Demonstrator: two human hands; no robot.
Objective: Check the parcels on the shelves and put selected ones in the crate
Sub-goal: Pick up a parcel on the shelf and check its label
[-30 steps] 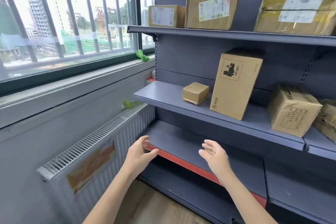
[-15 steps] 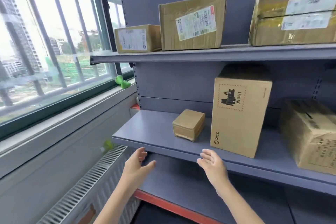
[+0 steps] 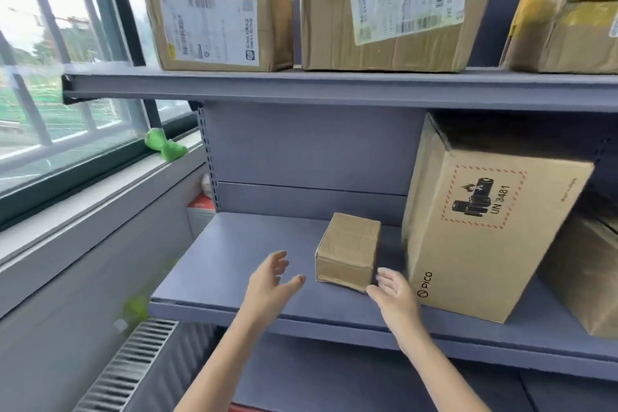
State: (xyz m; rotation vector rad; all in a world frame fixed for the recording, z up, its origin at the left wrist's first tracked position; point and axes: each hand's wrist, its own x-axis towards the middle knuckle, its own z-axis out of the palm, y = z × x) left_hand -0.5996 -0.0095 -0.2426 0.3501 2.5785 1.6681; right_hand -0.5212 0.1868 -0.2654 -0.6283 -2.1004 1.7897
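Observation:
A small taped cardboard parcel [image 3: 349,251] sits on the middle grey shelf [image 3: 234,264]. My left hand [image 3: 271,284] hovers just left of it, fingers relaxed and apart, holding nothing. My right hand [image 3: 394,298] is at the parcel's near right corner, fingers straight, close to or touching it. A tall PICO box with a battery warning mark [image 3: 481,234] stands right of the small parcel. On the upper shelf [image 3: 301,84] stand a labelled box [image 3: 217,28], a larger labelled box [image 3: 394,7] and a taped box [image 3: 568,10]. No crate is in view.
Another cardboard box [image 3: 588,271] sits at the far right of the middle shelf. A window with bars [image 3: 50,60] and its sill with a green object [image 3: 165,145] are on the left. A white radiator [image 3: 133,361] stands below, beside the lower shelf.
The view has moved closer and up to the middle shelf. Both hands have risen from below the shelf edge to either side of the small parcel.

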